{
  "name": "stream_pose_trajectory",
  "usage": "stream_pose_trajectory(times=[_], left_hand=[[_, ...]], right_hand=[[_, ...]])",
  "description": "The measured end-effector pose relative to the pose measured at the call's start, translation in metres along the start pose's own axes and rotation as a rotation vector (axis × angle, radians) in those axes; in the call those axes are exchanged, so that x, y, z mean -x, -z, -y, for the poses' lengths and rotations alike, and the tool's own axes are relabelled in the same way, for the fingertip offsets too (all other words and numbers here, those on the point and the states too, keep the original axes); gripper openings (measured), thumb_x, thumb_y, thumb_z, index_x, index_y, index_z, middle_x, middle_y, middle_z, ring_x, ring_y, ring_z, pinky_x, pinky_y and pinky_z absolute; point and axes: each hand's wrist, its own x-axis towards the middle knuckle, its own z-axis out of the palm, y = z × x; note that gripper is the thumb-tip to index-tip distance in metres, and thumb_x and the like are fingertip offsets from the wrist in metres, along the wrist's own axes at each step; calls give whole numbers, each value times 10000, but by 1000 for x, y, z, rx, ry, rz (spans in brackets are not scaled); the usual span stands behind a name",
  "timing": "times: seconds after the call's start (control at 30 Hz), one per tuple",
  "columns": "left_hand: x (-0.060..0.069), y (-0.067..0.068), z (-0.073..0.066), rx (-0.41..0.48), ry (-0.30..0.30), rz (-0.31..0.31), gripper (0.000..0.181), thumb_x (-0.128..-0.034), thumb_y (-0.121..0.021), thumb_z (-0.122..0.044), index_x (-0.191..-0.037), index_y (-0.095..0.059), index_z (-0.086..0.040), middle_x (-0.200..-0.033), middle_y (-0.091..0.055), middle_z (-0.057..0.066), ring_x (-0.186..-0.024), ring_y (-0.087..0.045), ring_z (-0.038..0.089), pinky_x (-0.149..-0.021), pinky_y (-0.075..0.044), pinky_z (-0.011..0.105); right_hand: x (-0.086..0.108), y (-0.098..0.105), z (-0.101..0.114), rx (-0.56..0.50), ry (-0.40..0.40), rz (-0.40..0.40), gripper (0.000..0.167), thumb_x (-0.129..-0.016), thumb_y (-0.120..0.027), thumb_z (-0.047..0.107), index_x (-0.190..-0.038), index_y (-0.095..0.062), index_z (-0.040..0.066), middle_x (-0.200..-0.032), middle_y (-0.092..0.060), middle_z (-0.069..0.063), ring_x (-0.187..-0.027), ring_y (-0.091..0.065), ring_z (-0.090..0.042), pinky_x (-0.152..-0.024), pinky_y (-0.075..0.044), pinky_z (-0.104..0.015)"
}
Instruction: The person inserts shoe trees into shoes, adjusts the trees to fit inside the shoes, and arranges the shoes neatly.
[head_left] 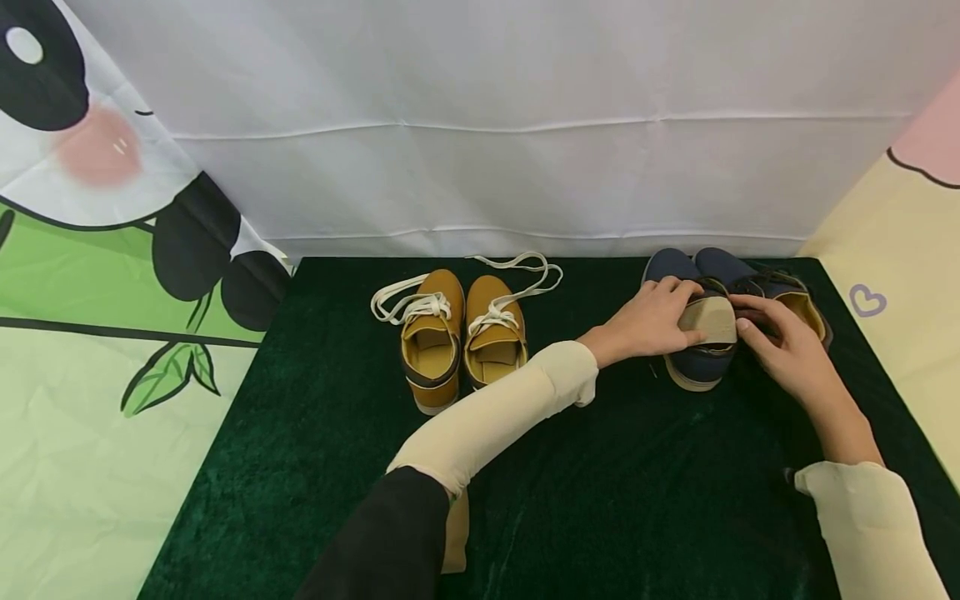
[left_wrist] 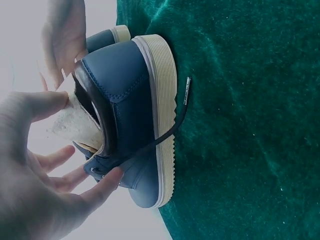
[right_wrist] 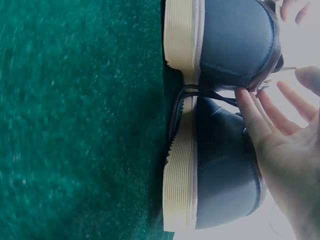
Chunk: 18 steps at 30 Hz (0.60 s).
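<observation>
A beige piece [head_left: 708, 320] stands up from the opening of the left navy shoe [head_left: 701, 364]; whether it is tongue or insole I cannot tell. My left hand [head_left: 651, 321] holds it from the left, thumb on its face in the left wrist view, other fingers spread by the eyelets of the navy shoe [left_wrist: 132, 95]. My right hand [head_left: 795, 354] is at its right edge, between the two navy shoes. In the right wrist view, fingers of the right hand [right_wrist: 287, 135] are extended, one touching the shoe's upper near a dark lace [right_wrist: 176, 112].
The other navy shoe [head_left: 806, 310] stands at the right. Two tan shoes [head_left: 442, 392] with long white laces [head_left: 390, 296] stand left of centre on the dark green cloth [head_left: 300, 467]. A tan strip [head_left: 456, 537] shows beside my left sleeve. A white backdrop [head_left: 480, 183] rises behind.
</observation>
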Motion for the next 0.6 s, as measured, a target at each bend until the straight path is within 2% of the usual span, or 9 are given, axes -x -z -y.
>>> stream_pose_trajectory(times=[0.2, 0.37, 0.47, 0.6], left_hand=[[-1, 0, -3, -37, 0, -6, 684, -1011, -581, -575, -1589, -365, -282, -1608, -413, -45, -1434, -420, 148, -1198, -369, 262], [-2, -1, -3, -68, -3, -12, 678, -1016, -578, -570, -1590, -362, -280, -1586, -429, -47, -1410, -434, 134, -1194, -366, 251], [-2, -3, -2, -89, -13, -16, 679, -1022, -572, -563, -1600, -341, -291, -1585, -425, -37, -1388, -444, 143, -1165, -396, 250], [-3, -4, -2, -84, -34, -18, 679, -1025, -585, -535, -1611, -289, -360, -1546, -438, -21, -1311, -468, 156, -1052, -477, 272]], right_hand=[[1, -2, -2, -40, 16, -1, 490, -1104, -525, 271, -1560, -453, 106, -1422, -479, -160, -1117, -432, 190, -850, -354, 54], [0, -6, -5, -47, 17, -33, 479, -1099, -538, 249, -1544, -469, 85, -1424, -486, -163, -1116, -430, 202, -850, -362, 54], [0, -9, -5, -45, 29, -63, 467, -1095, -549, 226, -1527, -484, 60, -1420, -488, -188, -1109, -429, 211, -850, -371, 55], [0, -13, -5, -42, 34, -94, 461, -1090, -558, 215, -1518, -495, 57, -1422, -476, -205, -1111, -419, 202, -847, -372, 56]])
